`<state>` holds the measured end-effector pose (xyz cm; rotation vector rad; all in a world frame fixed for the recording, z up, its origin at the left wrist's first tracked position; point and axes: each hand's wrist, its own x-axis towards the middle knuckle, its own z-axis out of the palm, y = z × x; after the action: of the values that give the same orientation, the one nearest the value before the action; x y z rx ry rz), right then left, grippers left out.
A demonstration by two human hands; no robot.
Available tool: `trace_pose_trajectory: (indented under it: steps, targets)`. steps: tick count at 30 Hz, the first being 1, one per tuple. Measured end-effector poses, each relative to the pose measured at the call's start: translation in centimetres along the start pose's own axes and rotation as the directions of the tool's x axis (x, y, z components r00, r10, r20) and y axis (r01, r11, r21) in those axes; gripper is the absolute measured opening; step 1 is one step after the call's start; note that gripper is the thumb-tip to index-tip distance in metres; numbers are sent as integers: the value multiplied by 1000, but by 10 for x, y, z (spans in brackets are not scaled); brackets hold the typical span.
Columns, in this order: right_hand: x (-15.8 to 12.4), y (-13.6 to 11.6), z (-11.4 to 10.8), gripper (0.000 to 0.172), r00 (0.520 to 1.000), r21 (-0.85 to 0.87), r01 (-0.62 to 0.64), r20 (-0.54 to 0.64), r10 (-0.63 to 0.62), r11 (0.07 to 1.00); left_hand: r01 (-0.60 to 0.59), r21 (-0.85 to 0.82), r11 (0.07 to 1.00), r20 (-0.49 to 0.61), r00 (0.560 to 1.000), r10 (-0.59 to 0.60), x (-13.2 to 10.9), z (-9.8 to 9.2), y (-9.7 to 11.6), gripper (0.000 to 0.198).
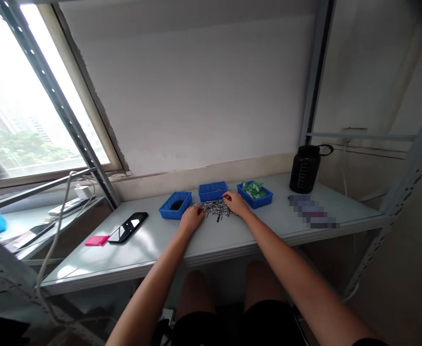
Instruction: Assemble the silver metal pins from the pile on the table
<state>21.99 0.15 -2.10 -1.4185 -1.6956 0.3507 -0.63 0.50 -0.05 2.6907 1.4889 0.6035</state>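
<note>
A loose pile of small silvery metal pieces that look like screws (216, 208) lies on the grey-white tabletop. At its left edge rests my left hand (192, 217), fingers curled; anything held in them is too small to make out. My right hand (235, 203) is over the pile's right side with thumb and finger pinched, and I cannot make out what is between them. Behind the pile stands a blue bin (212, 195). Left of it, a second blue bin (165, 211) holds dark small parts (176, 205). The right blue bin (263, 202) contains green-and-clear packets (254, 190).
A black phone (128, 228) and a pink slip (96, 240) lie at the left. At the back right stands a black water bottle (304, 169), with a blurred-out item (313, 211) before it. Metal shelf posts (317, 72) and a wall (196, 96) bound the table.
</note>
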Motion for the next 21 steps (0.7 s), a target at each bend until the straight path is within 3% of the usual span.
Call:
trace_pose_trajectory:
  steps: [8, 13, 21]
  targets:
    - [-9, -15, -2, 26, 992, 20, 110, 52, -111, 994, -62, -82, 995, -159, 986, 49, -4, -7, 12, 21]
    - [-18, -31, -1, 23, 968, 47, 211, 126, -216, 976, -132, -123, 984, -182, 977, 109, -4, -8, 14, 22]
    - [-20, -35, -1, 21, 955, 38, 252, 150, -255, 967, -176, -146, 974, -192, 970, 146, -4, -5, 13, 23]
